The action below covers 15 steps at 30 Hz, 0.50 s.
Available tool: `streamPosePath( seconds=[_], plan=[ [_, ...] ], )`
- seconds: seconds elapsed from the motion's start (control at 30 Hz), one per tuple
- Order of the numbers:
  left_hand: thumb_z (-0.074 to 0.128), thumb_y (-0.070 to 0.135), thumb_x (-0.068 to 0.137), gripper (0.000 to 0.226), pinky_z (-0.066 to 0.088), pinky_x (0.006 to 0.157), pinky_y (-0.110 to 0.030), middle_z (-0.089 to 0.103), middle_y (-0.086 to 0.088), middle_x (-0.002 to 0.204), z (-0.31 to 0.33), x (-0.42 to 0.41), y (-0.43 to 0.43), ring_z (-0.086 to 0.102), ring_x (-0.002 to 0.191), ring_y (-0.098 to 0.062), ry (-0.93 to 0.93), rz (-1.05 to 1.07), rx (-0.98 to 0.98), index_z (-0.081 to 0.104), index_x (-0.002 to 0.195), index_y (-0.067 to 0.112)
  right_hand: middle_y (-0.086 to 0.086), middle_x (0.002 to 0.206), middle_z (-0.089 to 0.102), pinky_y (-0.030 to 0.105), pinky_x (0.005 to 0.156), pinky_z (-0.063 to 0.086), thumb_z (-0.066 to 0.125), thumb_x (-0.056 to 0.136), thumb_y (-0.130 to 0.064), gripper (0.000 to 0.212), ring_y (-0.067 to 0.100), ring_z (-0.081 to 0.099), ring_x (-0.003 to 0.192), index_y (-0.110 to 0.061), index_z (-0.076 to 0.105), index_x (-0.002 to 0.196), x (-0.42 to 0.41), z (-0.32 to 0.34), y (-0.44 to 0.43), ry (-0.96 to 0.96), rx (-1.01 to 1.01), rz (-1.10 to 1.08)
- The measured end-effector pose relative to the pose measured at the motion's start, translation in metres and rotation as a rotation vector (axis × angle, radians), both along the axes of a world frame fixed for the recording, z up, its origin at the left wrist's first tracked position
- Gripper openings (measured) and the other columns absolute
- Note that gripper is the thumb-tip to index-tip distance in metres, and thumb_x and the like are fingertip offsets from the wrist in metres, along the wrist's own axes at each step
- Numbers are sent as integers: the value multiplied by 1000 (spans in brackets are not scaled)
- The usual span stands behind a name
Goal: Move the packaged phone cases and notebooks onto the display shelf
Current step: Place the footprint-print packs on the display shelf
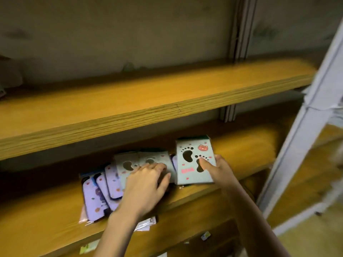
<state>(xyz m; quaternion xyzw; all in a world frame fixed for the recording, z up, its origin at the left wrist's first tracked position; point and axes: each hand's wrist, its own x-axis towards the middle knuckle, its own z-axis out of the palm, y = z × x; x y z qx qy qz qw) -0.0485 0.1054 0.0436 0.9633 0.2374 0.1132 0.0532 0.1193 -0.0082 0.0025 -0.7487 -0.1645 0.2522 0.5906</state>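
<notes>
A pale green notebook (193, 156) with black footprint cut-outs and a red sticker stands tilted on the lower wooden shelf (241, 145). My right hand (217, 169) grips its right edge, thumb on the cover. To its left lie more green footprint notebooks (130, 162), fanned out flat. My left hand (146, 182) rests on them with fingers spread and slightly bent. Further left, several lilac packaged phone cases (100, 193) in clear wrappers overlap near the shelf's front edge.
An upper wooden shelf (148, 101) runs above, bare in the middle. A white metal upright (300, 138) stands at the right. Below the lower shelf, small paper labels (87, 248) show on a darker level.
</notes>
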Motion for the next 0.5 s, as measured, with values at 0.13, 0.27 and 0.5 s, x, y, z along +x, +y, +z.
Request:
streamPosePath(
  seconds=[0.13,0.27,0.5],
  plan=[
    [34,45,95,30,36,94,-29,57,8,124,1,47,-34,50,115,-13,-34,-140,-44,50,116,32,7,106,66,26,60,58,58,91,-26,34,20,69,84,-10,46,119,18,7,-65,37,61,-85],
    [32,48,95,36,37,96,-28,54,11,128,-2,93,-77,48,117,-9,-10,-279,-72,48,123,31,5,98,70,23,58,57,58,90,-21,31,14,72,79,-4,50,115,37,10,-129,52,131,-102],
    [30,48,96,36,33,98,-26,50,12,133,3,171,-171,43,123,-7,-13,-380,-47,46,124,33,6,99,68,19,56,55,61,88,-19,31,15,70,79,-11,50,115,87,11,-231,67,148,-135]
  ],
)
